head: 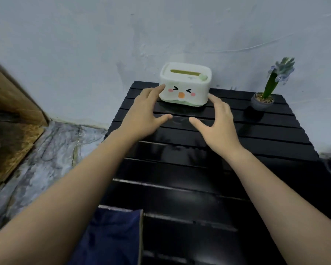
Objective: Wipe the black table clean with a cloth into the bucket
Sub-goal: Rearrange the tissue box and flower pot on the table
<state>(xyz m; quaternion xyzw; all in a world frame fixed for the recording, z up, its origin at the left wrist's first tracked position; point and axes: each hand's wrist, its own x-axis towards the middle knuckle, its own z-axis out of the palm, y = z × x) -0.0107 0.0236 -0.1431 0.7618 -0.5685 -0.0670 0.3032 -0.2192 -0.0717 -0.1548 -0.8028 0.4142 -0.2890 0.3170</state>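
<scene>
A black slatted table (208, 169) stands against a pale, scuffed plaster wall (103, 35), its glossy boards catching the light. At its far edge sits a white tissue box (185, 85) with a cartoon face, and to the right a small potted plant (264, 98). The left hand (143, 113) and right hand (216, 123) reach either side of the box, fingers spread and relaxed, holding nothing; the left fingertips touch its corner. A dark blue cloth (113, 236) hangs over the table's near left edge. Marbled flooring (46, 150) lies to the left.
</scene>
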